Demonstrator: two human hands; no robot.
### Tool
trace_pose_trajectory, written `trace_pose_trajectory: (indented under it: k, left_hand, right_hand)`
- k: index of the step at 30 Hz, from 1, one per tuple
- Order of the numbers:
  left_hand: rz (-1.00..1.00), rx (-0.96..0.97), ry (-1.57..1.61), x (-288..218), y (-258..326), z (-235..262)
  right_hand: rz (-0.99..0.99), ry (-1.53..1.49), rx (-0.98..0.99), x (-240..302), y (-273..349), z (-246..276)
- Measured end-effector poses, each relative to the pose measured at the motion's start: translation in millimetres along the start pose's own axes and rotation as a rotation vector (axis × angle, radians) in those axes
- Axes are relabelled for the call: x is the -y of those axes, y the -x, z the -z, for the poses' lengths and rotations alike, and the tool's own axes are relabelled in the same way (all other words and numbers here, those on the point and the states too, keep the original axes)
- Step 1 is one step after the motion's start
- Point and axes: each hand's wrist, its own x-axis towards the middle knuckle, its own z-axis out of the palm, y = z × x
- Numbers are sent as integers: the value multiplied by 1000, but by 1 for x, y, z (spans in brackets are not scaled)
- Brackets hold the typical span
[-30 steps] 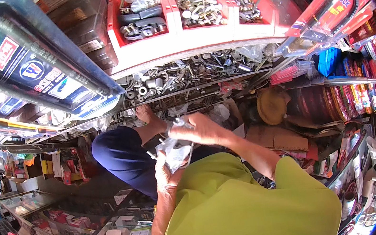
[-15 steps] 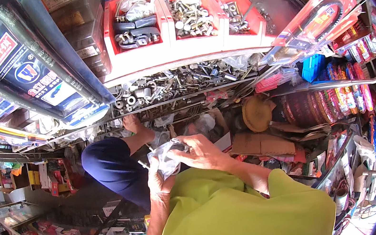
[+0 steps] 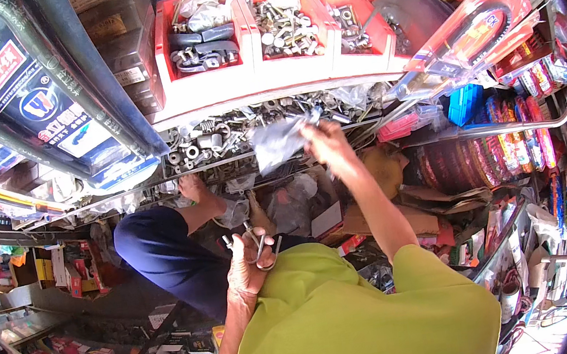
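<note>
My left hand (image 3: 242,275) is in front of my lap, its fingers closed around several slim metal U-bolts (image 3: 263,254). Their bent ends and threaded legs stick out past the fingers. Farther off and to the right, my right hand (image 3: 328,145) grips a crumpled clear plastic bag (image 3: 274,148) at its right edge. The bag hangs over the front edge of a long tray full of loose metal hardware (image 3: 215,140). It is smeared by motion, and whether anything is inside cannot be made out.
Red bins (image 3: 209,82) of bolts and fittings stand behind the tray. Dark packaged tubing (image 3: 55,100) leans at the left. A red carded package (image 3: 469,28) and a curved metal rod (image 3: 508,127) jut in at the right. Cardboard (image 3: 420,219) lies below the shelf.
My right hand has left the left hand and moved forward to the tray, taking the plastic bag. The U-bolts now show bare in my left hand, which has shifted slightly right.
</note>
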Motion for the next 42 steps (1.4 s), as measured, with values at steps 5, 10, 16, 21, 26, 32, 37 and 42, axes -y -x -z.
trace_pose_trajectory:
  k: [5,10,16,21,26,32,37,42]
  left_hand:
    - [51,-34,-13,-1,-3,-4]
    - [16,-77,-16,0,-1,-1]
    - [-18,-49,63,7,-2,2]
    - [-7,-20,67,8,2,19]
    - [39,18,-52,7,13,12]
    - [105,174,11,18,9,13]
    - [194,93,49,27,8,40]
    - [139,5,53,32,14,57]
  right_hand:
    - [155,319,-391,-35,-96,69]
    - [-105,358,-103,10,-80,46]
    - [-63,343,568,-4,13,-28]
    - [306,185,575,-34,80,-75]
    - [52,52,614,-17,109,-69]
    - [-266,67,731,-12,112,-53]
    - [-194,126,762,0,113,-43]
    - [-264,0,895,1,106,-36]
